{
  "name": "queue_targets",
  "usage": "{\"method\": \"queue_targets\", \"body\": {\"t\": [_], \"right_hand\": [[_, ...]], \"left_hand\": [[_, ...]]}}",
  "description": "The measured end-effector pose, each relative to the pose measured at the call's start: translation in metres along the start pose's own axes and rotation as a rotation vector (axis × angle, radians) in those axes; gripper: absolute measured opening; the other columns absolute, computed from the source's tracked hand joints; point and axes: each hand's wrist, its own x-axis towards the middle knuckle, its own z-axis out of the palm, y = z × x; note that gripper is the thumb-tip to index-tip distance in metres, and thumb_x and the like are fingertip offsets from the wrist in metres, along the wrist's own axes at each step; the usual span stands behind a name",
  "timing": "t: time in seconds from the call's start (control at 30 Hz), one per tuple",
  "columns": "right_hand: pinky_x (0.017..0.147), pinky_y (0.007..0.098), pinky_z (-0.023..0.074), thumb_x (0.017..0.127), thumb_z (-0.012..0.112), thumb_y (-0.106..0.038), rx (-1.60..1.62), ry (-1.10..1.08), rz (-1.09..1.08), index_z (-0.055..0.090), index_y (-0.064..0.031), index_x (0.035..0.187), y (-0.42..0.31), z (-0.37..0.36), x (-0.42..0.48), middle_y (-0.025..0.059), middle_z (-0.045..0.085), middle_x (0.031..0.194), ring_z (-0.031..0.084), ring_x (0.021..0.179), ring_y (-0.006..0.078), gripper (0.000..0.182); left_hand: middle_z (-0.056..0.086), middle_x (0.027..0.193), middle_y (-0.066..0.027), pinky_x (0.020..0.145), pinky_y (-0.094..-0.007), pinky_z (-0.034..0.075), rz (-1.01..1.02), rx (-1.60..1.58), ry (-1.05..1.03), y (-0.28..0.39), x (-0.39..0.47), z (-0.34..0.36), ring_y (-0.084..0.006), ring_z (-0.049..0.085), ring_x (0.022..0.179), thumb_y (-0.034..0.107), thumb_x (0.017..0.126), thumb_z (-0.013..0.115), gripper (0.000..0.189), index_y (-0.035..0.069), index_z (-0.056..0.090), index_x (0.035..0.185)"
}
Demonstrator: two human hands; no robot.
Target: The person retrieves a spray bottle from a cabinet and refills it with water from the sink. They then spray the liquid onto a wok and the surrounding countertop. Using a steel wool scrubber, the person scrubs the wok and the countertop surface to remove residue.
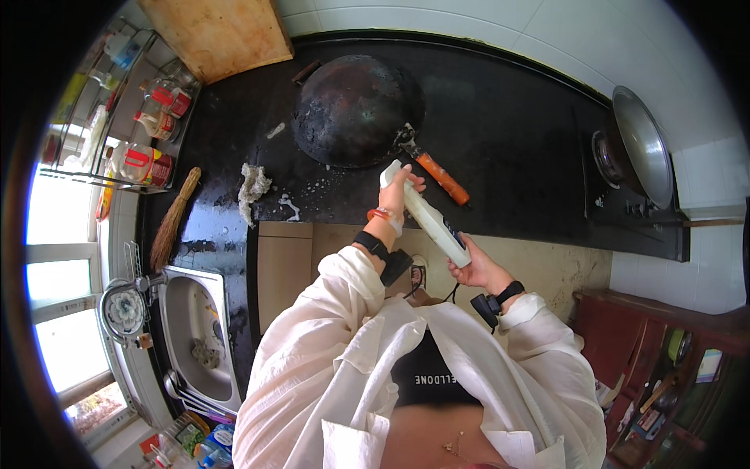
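A white plastic bottle [430, 221] slants between my two hands above the front edge of the counter. My left hand [398, 190] is wrapped around its upper, spout-like end. Around the bottle's base are the fingers of my right hand [480, 265]. Just beyond my left hand lies a scraper with an orange handle [442, 177], its foamy head against the rim of a wok. That wok [360, 108] rests upside down on the black counter, its blackened underside crusted and patchy.
A wet scrubbing pad [254, 190] and foam spots lie left of the wok. Further left are a straw brush [176, 220], a steel sink [193, 334] and a bottle rack [149, 126]. A second wok [638, 146] stands on the stove at right. A wooden board [217, 38] leans behind.
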Motion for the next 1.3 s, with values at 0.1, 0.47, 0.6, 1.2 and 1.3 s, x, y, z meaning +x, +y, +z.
{"method": "queue_targets", "body": {"t": [0.1,0.47,0.6,1.2,1.3], "right_hand": [[0.044,0.0252,0.0489,0.089,0.038,-0.067,-0.040,0.012,0.017,0.061,-0.0113,0.088,0.001,0.002,0.001,0.0049,0.061,0.065,0.061,0.053,0.0183,0.061],[0.044,0.0259,0.0507,0.090,0.034,-0.067,-0.093,0.004,0.042,0.061,-0.0091,0.087,0.007,0.009,0.008,0.0051,0.061,0.065,0.061,0.054,0.0184,0.064],[0.045,0.0261,0.0510,0.091,0.035,-0.066,-0.176,-0.021,0.072,0.060,-0.0068,0.087,0.004,0.005,0.019,0.0033,0.061,0.069,0.060,0.058,0.0176,0.064],[0.047,0.0259,0.0536,0.089,0.029,-0.071,-0.263,-0.072,0.208,0.062,-0.0044,0.087,0.018,0.034,0.034,0.0105,0.065,0.068,0.065,0.055,0.0184,0.074],[0.048,0.0260,0.0543,0.089,0.029,-0.071,-0.300,-0.081,0.216,0.061,-0.0028,0.085,0.020,0.045,0.042,0.0120,0.066,0.069,0.065,0.054,0.0183,0.076]], "left_hand": [[0.062,0.074,-0.0131,0.067,-0.0362,0.053,-0.044,0.045,0.056,0.004,-0.004,0.000,-0.0253,0.064,0.069,0.038,0.084,0.063,0.034,0.006,0.054,0.077],[0.064,0.069,-0.0110,0.061,-0.0351,0.051,-0.008,0.014,0.098,-0.003,0.004,-0.017,-0.0216,0.063,0.062,0.032,0.084,0.062,0.030,0.004,0.059,0.075],[0.063,0.067,-0.0106,0.060,-0.0341,0.051,0.026,0.051,0.186,0.005,-0.002,-0.030,-0.0209,0.063,0.061,0.033,0.084,0.063,0.030,0.004,0.059,0.074],[0.061,0.066,-0.0117,0.057,-0.0345,0.052,0.081,-0.059,0.258,0.017,-0.017,-0.068,-0.0226,0.062,0.056,0.031,0.085,0.062,0.031,0.003,0.056,0.072],[0.062,0.068,-0.0119,0.057,-0.0345,0.052,0.028,-0.067,0.309,0.028,-0.024,-0.078,-0.0224,0.063,0.058,0.031,0.085,0.062,0.032,0.003,0.057,0.073]]}}
